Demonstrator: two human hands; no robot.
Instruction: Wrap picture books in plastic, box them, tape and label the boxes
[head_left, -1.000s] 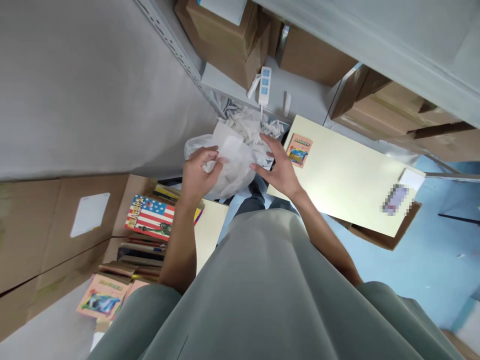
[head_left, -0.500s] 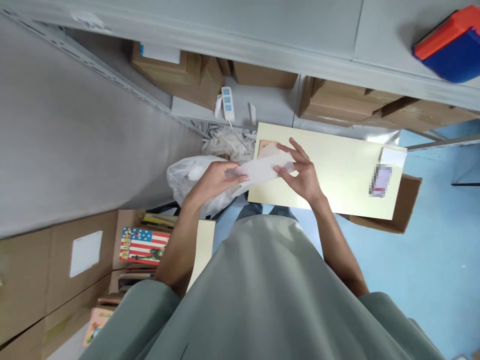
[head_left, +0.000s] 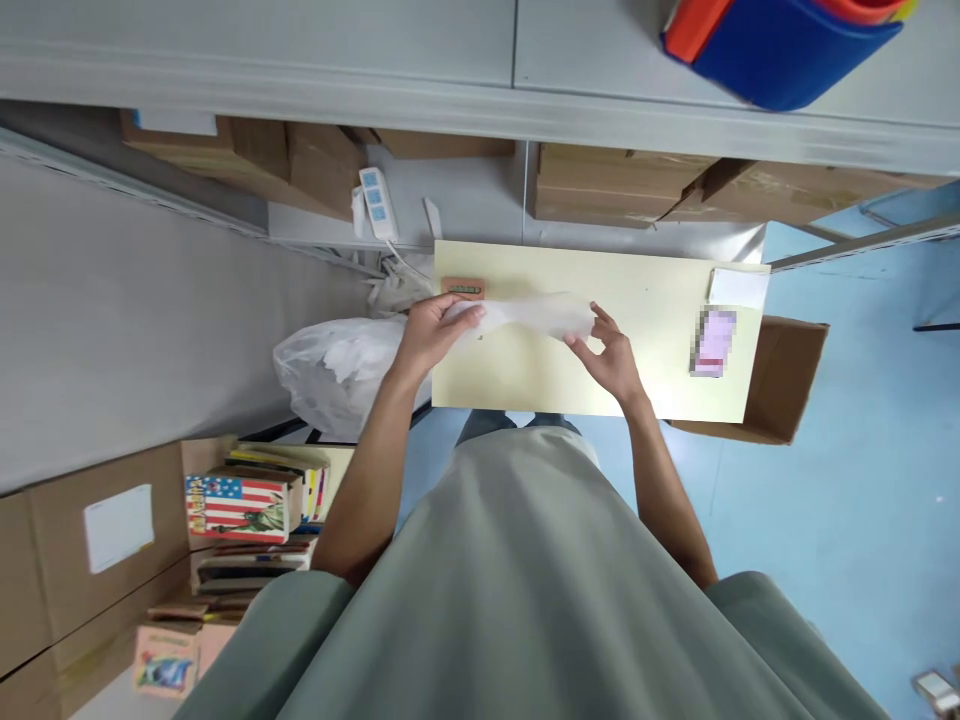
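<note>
A thin, translucent white sheet [head_left: 529,314], long and narrow, is stretched level between my hands above the cream tabletop [head_left: 645,385]. My left hand [head_left: 429,335] pinches its left end between thumb and fingers. At the other end my right hand [head_left: 611,360] grips it, thumb in front and fingertips partly behind. Just beyond the sheet's left end a small orange-brown booklet [head_left: 463,288] lies on the table, partly covered by my left hand and the sheet. Whether the sheet is plastic or paper I cannot tell.
Left of the table stands a clear plastic bag [head_left: 337,370] of white scraps. A power strip [head_left: 378,203] and cardboard boxes [head_left: 622,185] occupy the shelf behind. A blurred-out phone-like object [head_left: 714,342] and white paper [head_left: 739,287] lie right. Books [head_left: 236,507] fill a carton lower left.
My hands have spread apart, drawing the sheet out longer and flatter. My right fingers, raised before, now close on its end. The view has shifted to the right.
</note>
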